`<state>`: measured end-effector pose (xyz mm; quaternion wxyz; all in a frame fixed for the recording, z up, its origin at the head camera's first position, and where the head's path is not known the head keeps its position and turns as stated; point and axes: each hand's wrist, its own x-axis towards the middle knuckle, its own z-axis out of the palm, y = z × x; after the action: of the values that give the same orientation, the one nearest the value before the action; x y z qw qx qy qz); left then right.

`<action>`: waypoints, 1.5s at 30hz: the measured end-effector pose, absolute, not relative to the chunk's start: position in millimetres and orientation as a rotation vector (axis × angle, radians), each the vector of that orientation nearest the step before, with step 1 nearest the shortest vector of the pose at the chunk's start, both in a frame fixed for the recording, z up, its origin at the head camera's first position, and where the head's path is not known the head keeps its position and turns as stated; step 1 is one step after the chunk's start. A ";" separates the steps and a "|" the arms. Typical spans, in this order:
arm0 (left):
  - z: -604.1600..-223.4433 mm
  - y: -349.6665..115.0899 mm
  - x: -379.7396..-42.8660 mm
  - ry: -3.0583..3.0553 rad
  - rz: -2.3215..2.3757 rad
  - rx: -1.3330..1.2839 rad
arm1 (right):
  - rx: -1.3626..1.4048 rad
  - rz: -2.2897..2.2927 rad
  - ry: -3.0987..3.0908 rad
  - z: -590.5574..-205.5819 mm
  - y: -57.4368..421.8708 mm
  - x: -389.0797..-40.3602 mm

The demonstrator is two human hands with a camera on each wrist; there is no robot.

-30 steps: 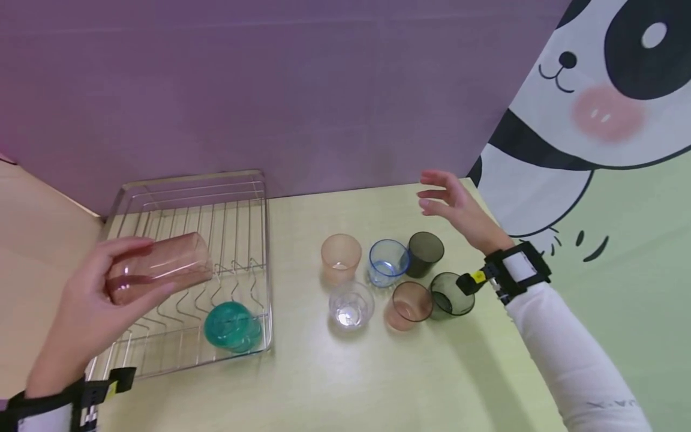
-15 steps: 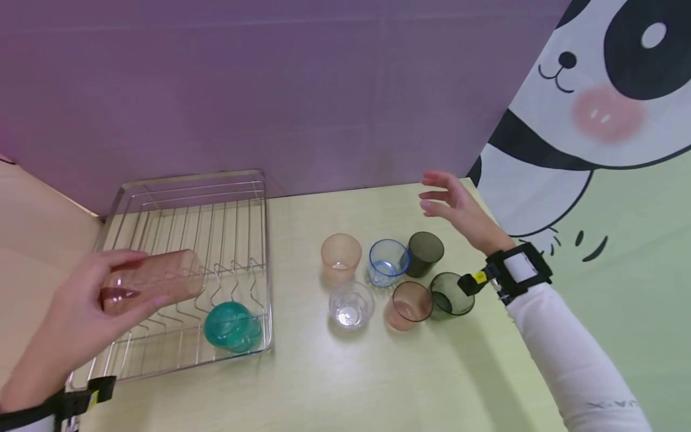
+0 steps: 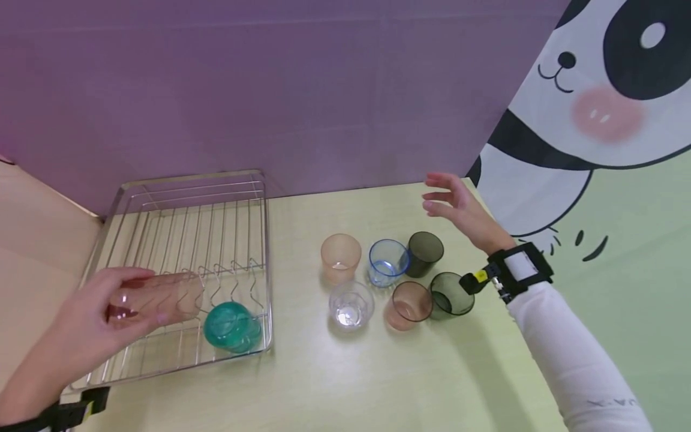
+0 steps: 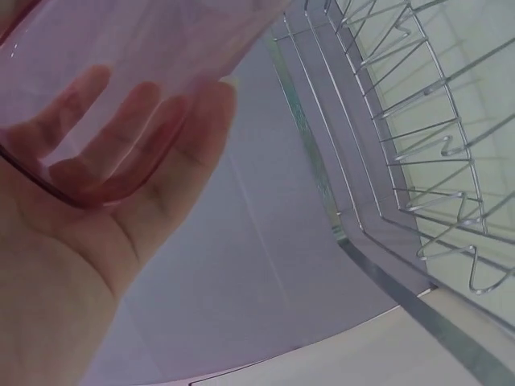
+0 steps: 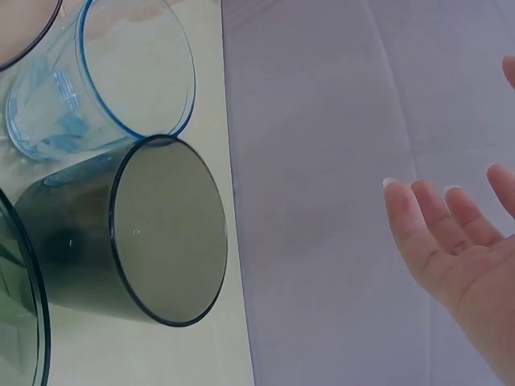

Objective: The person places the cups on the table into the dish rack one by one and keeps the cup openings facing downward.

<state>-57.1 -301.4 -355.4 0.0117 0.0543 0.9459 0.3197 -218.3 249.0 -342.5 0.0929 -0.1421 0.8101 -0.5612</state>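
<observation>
My left hand [image 3: 89, 324] grips a clear pink glass [image 3: 162, 295], lying on its side over the front left part of a wire dish rack [image 3: 264, 240]. In the left wrist view the fingers show through the wall of the pink glass [image 4: 153, 48]. A teal glass [image 3: 231, 327] stands bottom up in the rack's front right corner. Off to the right, my right hand [image 3: 456, 207] hangs in the air behind the dark grey glass [image 3: 425, 255], fingers loosely bent and holding nothing. The right wrist view shows that hand [image 5: 459, 249] apart from the dark grey glass [image 5: 72, 233].
Right of the rack, several glasses stand mouth up on the pale table [image 3: 313, 384]: peach [image 3: 341, 258], blue-rimmed [image 3: 387, 264], clear [image 3: 351, 306], pink-brown [image 3: 410, 306] and green-grey [image 3: 452, 295]. A purple panel [image 3: 324, 108] rises behind the table.
My left hand has lowered the pink glass toward the rack, moving down and slightly left. The right hand has barely shifted; the standing glasses have stayed put.
</observation>
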 end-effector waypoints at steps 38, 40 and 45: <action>-381.6 -287.4 -43.5 2.955 0.471 0.361 | -0.316 -1.523 2.474 -351.7 265.5 -218.0; -384.3 -287.3 -44.1 2.949 0.470 0.362 | -0.316 -1.523 2.474 -351.9 266.7 -218.0; -391.5 -285.0 -46.4 2.913 0.450 0.326 | -0.306 -1.509 2.475 -353.1 269.1 -217.3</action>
<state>-46.4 -285.0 -391.5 0.0881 0.1094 0.9785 0.1511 -217.3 269.1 -353.1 0.1132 -0.1043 0.8435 -0.5145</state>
